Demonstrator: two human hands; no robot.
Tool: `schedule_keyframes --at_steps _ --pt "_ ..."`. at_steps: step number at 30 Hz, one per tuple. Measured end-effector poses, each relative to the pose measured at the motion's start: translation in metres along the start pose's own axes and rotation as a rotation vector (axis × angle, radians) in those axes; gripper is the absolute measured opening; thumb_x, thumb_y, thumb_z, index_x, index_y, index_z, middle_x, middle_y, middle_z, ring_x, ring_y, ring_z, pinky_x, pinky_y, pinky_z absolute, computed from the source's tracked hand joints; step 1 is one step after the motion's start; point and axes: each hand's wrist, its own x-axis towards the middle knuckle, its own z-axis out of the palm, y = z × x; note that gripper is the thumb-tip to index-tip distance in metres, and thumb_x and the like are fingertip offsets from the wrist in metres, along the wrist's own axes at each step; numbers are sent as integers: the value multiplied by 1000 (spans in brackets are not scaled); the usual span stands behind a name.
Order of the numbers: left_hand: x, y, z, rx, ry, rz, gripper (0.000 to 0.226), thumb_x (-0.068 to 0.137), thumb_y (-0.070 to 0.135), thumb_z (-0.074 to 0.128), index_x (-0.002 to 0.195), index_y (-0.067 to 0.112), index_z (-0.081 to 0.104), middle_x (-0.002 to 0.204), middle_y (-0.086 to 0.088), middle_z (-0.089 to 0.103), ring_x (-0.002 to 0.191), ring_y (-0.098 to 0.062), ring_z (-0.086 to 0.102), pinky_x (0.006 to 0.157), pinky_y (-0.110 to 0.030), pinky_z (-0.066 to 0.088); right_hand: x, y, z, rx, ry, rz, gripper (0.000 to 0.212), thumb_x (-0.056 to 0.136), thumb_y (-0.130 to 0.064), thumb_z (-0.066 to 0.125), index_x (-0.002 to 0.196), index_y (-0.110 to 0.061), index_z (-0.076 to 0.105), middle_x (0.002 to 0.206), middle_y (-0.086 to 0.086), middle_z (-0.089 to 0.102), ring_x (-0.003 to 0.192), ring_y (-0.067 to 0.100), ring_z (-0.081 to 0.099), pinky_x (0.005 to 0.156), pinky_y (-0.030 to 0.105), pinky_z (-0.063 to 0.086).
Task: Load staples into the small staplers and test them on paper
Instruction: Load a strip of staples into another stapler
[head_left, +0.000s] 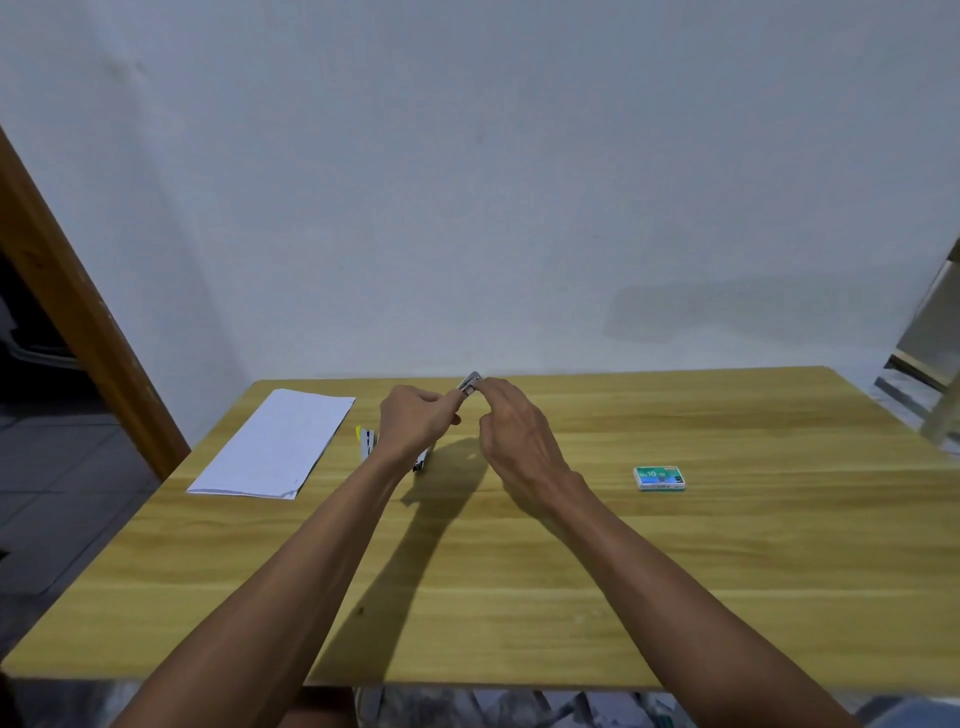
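At frame centre, the left hand (415, 423) pinches a small silvery metal stapler (469, 383) aloft (steadied for loading, I judge); the right hand's (519, 431) fingertips close on its tip. The green staple box (658, 478) waits right.

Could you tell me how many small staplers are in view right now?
3: one stapler held between both hands, two on the table, yellow-tipped and another behind the left wrist; more may be hidden.

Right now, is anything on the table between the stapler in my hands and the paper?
Yes. Another small stapler lies on the table between the held stapler and the paper, just right of the paper's edge.
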Motion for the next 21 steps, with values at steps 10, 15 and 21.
schedule_keyframes --at_steps 10,15,21 --pt "4 13 0 839 265 841 16 75 24 66 69 10 62 60 -4 59 63 -27 54 51 -29 32 18 -13 -7 1698 140 889 19 99 -1 41 105 4 59 102 19 65 85 25 69 85 33 58" --pt "10 12 4 967 304 966 14 70 21 71 70 9 65 61 -5 64 63 -27 59 50 -29 37 22 -11 -17 1939 135 1059 30 104 -11 36 91 5 57 85 22 66 70 30 73 69 34 62" --pt "5 11 -2 476 11 316 37 80 39 62 63 7 69 59 -6 68 62 -30 63 53 -29 45 13 6 -28 1621 75 1164 24 95 9 33 107 9 54 89 23 59 78 29 60 63 33 61"
